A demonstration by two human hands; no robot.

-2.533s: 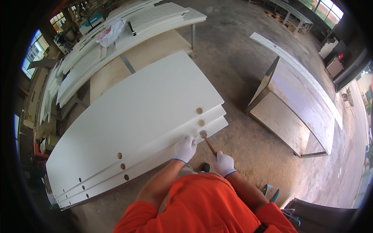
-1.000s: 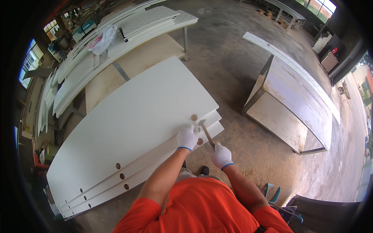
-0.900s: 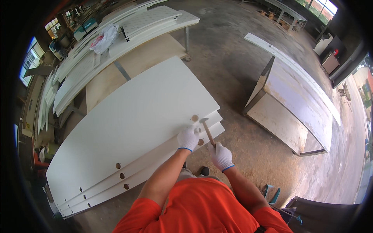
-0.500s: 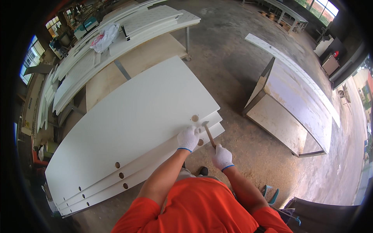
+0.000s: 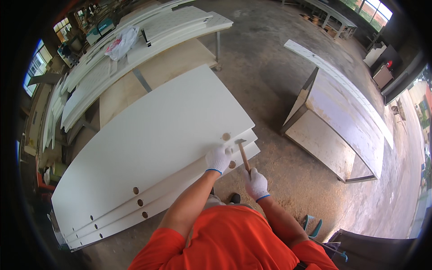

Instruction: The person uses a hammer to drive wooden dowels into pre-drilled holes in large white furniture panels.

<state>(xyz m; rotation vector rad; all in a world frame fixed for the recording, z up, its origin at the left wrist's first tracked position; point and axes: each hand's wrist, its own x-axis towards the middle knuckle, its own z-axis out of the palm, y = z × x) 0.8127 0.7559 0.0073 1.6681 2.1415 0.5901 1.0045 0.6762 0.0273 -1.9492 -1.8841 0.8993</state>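
Observation:
My right hand (image 5: 256,183), in a white knit glove with a blue cuff, grips the wooden handle of a hammer (image 5: 245,157). The hammer's metal head is beside my left hand, over the stacked panels' right end. On the near edge of the top white panel (image 5: 162,121) rests my gloved left hand (image 5: 218,159). Its fingers are drawn together and partly blurred; whatever they hold is too small to make out. A round hole (image 5: 226,136) shows in the top panel just beyond these fingers. Another hole (image 5: 232,164) is in a lower panel, near my left hand.
The white panels lie in a stepped stack with several round holes along their near edges. Behind stands a table loaded with white boards (image 5: 175,28) and a plastic bag (image 5: 122,43). At right is a metal-framed stand (image 5: 342,112). Sawdust (image 5: 288,191) covers the floor nearby.
The hammer head has shifted slightly right and up, away from my left hand. My left fingers have moved a little and look more blurred. The panels stay in place.

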